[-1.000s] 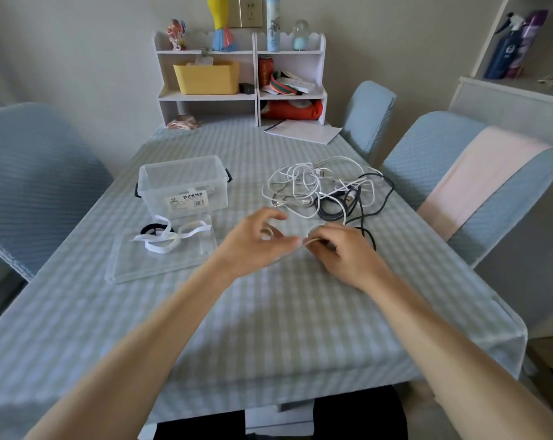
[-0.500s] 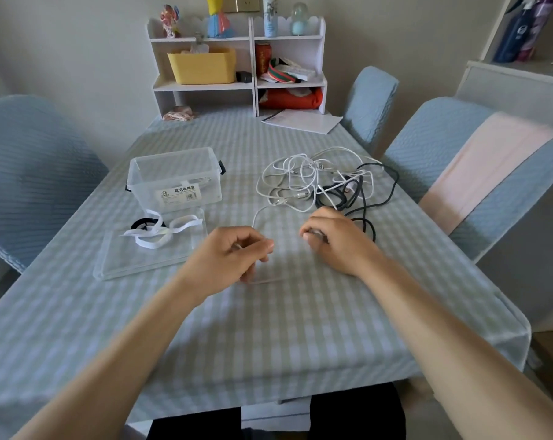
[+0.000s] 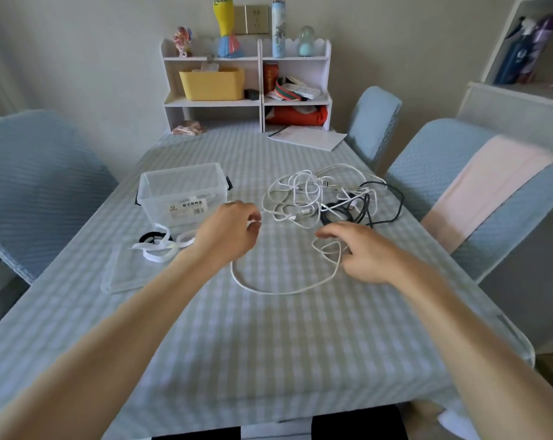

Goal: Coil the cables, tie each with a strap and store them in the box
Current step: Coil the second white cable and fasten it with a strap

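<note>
Hands (image 3: 227, 231) (image 3: 362, 254) apart — one white cable (image 3: 278, 290) looped, one box (image 3: 183, 193)

White cable (image 3: 278, 289) newly looped between hands.

Box (image 3: 183, 193) left of cables (image 3: 326, 198), straps (image 3: 160, 246) in front.
</note>
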Action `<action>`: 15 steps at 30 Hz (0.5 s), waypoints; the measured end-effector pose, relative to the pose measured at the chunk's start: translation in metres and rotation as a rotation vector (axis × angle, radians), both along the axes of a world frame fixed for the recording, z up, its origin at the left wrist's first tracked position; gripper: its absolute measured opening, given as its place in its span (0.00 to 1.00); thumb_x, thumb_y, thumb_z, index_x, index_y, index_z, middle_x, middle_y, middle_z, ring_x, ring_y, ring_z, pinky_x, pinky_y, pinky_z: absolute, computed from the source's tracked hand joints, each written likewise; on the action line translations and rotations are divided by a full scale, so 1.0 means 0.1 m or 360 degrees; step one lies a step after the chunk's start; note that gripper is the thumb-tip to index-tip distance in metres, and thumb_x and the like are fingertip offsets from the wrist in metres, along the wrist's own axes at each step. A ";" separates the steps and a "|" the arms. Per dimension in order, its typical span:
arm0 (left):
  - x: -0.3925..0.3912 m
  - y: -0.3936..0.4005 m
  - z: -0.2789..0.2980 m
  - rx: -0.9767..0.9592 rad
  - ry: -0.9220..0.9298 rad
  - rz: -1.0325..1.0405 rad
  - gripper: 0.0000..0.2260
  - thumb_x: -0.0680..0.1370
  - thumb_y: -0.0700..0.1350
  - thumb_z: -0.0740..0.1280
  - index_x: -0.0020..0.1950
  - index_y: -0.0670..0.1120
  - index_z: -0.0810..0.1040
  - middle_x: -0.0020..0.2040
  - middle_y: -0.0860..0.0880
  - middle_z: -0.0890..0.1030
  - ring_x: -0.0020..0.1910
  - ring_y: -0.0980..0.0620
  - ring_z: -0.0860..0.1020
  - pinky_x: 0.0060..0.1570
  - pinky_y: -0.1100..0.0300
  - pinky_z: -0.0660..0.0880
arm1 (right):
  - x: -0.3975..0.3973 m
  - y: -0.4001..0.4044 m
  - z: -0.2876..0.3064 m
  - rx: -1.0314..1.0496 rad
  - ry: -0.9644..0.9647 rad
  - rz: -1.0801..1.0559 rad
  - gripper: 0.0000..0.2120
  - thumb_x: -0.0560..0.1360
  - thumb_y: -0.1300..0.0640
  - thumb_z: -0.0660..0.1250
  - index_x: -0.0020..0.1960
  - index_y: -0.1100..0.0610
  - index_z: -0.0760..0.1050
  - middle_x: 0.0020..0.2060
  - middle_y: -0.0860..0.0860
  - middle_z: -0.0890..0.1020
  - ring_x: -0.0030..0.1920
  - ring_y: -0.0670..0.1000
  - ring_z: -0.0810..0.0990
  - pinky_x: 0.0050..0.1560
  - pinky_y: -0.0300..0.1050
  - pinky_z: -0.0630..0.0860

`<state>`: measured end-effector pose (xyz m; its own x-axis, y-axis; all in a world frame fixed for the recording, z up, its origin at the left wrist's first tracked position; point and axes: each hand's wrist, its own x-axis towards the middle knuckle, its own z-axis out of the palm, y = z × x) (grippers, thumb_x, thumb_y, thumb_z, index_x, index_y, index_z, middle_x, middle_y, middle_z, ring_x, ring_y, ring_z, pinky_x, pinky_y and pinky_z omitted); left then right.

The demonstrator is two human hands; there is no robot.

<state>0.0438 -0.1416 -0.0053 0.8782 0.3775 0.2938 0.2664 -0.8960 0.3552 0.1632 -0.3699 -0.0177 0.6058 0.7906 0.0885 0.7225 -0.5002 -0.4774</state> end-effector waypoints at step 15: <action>0.15 0.05 0.12 -0.0517 -0.0329 0.0021 0.05 0.77 0.42 0.70 0.42 0.46 0.85 0.35 0.48 0.83 0.32 0.51 0.80 0.38 0.58 0.77 | -0.11 0.23 0.07 0.0397 -0.0117 -0.0235 0.09 0.75 0.59 0.67 0.53 0.53 0.82 0.45 0.48 0.85 0.43 0.47 0.82 0.49 0.45 0.79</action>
<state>0.0591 -0.1369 0.0065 0.8075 0.4907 0.3273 0.1701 -0.7251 0.6673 0.1525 -0.3471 -0.0102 0.6974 0.6428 0.3168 0.6878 -0.4763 -0.5478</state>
